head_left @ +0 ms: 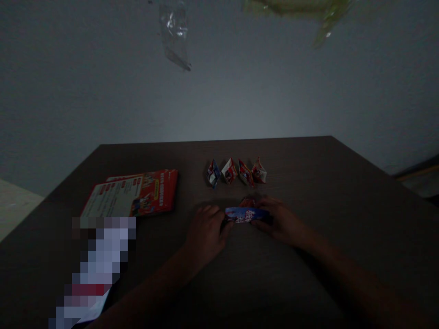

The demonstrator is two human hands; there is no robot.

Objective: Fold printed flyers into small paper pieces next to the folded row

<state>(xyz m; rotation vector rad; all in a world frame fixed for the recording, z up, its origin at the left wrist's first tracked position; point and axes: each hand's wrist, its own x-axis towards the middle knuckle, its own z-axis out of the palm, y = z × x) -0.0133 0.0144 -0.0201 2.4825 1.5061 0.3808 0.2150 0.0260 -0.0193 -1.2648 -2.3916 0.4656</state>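
Between my two hands is a folded piece of printed paper, blue with white lettering on the near side and reddish behind. My left hand pinches its left end between thumb and fingers. At the right end, my right hand grips it the same way, the fingers partly in shadow. Just beyond, a row of several small folded paper shapes stands on the table, among them a blue one, a white and red one and a pale one at the right.
A stack of red and white printed sheets lies to the left on the dark wooden table. Nearer me, a pale blurred-out item lies beside my left forearm. A grey wall with clear and yellow tape rises behind the table.
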